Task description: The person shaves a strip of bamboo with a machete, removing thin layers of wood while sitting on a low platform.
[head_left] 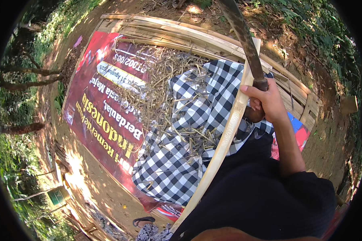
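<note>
My right hand [267, 98] is closed round the handle of a machete [245, 38]. Its dark, slightly curved blade points up and away, past the top edge of the view. The rounded brown butt of the handle [254, 115] shows below my fingers. My thumb lies at the edge of a long pale strip of bamboo or wood [223, 146], which slants from beside the hand down to the lower middle. Under the strip is black-and-white checked cloth [167, 168], strewn with shavings. My left hand does not show.
A red printed banner [108, 116] covers much of a bamboo-slat platform [181, 34]. Dry shavings [149, 88] lie heaped on it. Near the lower edge is a sandalled foot [144, 221]. A cut stump [348, 104] stands on bare earth at the right, with trees and plants around.
</note>
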The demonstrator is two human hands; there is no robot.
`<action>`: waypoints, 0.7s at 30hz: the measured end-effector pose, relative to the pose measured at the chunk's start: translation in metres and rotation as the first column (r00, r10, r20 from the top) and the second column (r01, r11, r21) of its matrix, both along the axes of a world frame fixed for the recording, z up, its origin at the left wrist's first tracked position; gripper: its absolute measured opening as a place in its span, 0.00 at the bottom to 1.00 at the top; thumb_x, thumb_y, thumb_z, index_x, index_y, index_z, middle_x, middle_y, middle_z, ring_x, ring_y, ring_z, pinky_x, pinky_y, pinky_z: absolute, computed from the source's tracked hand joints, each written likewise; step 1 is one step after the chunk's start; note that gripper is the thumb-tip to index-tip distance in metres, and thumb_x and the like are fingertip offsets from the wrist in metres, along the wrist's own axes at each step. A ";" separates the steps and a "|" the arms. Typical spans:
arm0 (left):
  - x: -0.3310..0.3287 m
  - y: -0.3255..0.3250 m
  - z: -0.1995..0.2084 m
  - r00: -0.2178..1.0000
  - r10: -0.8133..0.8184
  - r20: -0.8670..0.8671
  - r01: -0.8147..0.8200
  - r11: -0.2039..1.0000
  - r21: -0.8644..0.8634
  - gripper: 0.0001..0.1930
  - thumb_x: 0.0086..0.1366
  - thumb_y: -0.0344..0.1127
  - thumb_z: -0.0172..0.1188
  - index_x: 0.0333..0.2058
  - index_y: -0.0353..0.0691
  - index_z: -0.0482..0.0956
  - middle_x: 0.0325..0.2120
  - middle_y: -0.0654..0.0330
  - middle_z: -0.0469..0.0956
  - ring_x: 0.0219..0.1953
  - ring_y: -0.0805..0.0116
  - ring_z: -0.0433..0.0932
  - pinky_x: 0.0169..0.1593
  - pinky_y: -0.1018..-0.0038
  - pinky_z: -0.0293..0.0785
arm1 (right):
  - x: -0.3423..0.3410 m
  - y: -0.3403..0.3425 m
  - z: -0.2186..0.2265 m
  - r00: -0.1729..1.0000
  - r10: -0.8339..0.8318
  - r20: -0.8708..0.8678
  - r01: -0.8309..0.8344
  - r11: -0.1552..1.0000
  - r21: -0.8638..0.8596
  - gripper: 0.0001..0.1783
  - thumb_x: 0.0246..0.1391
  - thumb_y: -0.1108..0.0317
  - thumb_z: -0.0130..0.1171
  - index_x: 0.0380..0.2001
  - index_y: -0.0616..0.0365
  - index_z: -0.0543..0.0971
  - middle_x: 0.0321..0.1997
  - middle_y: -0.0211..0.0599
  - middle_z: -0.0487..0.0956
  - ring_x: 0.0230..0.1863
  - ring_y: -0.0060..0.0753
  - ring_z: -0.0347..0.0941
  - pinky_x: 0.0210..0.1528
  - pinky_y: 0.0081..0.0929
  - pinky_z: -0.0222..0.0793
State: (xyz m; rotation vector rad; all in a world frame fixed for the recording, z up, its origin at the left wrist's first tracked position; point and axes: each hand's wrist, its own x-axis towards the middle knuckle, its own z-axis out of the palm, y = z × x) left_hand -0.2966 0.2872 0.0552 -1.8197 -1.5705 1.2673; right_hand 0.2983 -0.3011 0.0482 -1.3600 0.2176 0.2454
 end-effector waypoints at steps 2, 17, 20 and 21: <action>-0.005 -0.011 -0.009 1.000 -0.015 0.020 0.014 0.999 0.033 0.18 0.67 0.42 0.55 0.45 0.33 0.79 0.37 0.40 0.81 0.41 0.44 0.82 0.44 0.53 0.78 | -0.001 0.015 0.000 0.999 0.027 -0.020 -0.027 1.000 0.008 0.12 0.53 0.70 0.70 0.22 0.58 0.75 0.12 0.22 0.68 0.11 0.14 0.61 0.16 0.19 0.52; 0.449 -0.303 0.000 0.162 0.703 0.692 0.954 0.069 -0.293 0.25 0.78 0.50 0.43 0.53 0.30 0.69 0.32 0.53 0.79 0.38 0.64 0.83 0.44 0.70 0.78 | 0.002 0.080 0.017 0.945 0.320 0.073 -0.311 0.944 -0.109 0.10 0.57 0.66 0.69 0.29 0.62 0.81 0.13 0.20 0.69 0.12 0.11 0.59 0.15 0.18 0.49; 0.506 -0.334 0.003 0.434 0.713 0.551 0.809 -0.039 -0.587 0.24 0.77 0.53 0.42 0.45 0.32 0.69 0.23 0.58 0.75 0.22 0.70 0.80 0.29 0.76 0.78 | 0.005 0.060 0.033 0.956 0.285 0.070 -0.262 0.937 -0.231 0.15 0.60 0.61 0.66 0.29 0.63 0.81 0.14 0.18 0.68 0.14 0.10 0.58 0.16 0.19 0.49; 0.521 -0.342 0.006 0.455 0.725 0.518 0.802 -0.080 -0.593 0.24 0.77 0.53 0.42 0.44 0.33 0.69 0.21 0.60 0.74 0.19 0.72 0.77 0.26 0.78 0.76 | 0.007 0.048 0.032 0.945 0.277 0.175 -0.208 0.920 -0.331 0.16 0.60 0.59 0.66 0.28 0.63 0.81 0.13 0.19 0.67 0.16 0.11 0.55 0.18 0.22 0.48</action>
